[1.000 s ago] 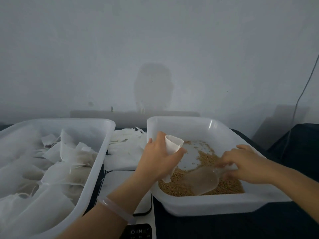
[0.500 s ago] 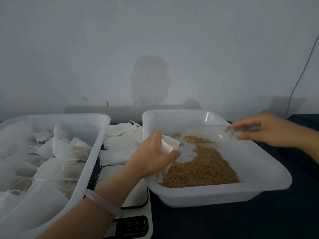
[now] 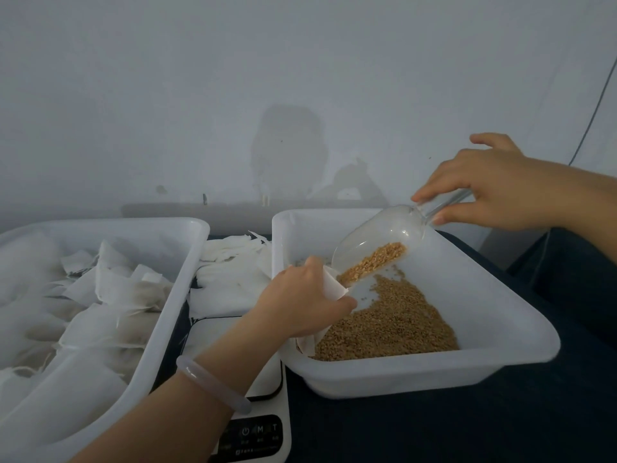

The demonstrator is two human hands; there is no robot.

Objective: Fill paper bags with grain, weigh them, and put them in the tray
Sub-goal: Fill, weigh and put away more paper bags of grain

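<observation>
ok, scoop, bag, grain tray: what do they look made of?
scoop: clear hard plastic, possibly glass, glossy; grain inside shows through the wall.
bag: thin white paper or filter-like fibre, matte; its mouth creases under the left hand.
grain tray: white, slightly translucent plastic, smooth; rounded moulded rim.

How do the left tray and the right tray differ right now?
The left tray holds a heap of white bags; the right tray holds loose grain. No hand is in the left tray, while over the right tray the left hand holds an open bag and the right hand tips a scoop of grain toward it. Both are white plastic with rounded corners.
</observation>
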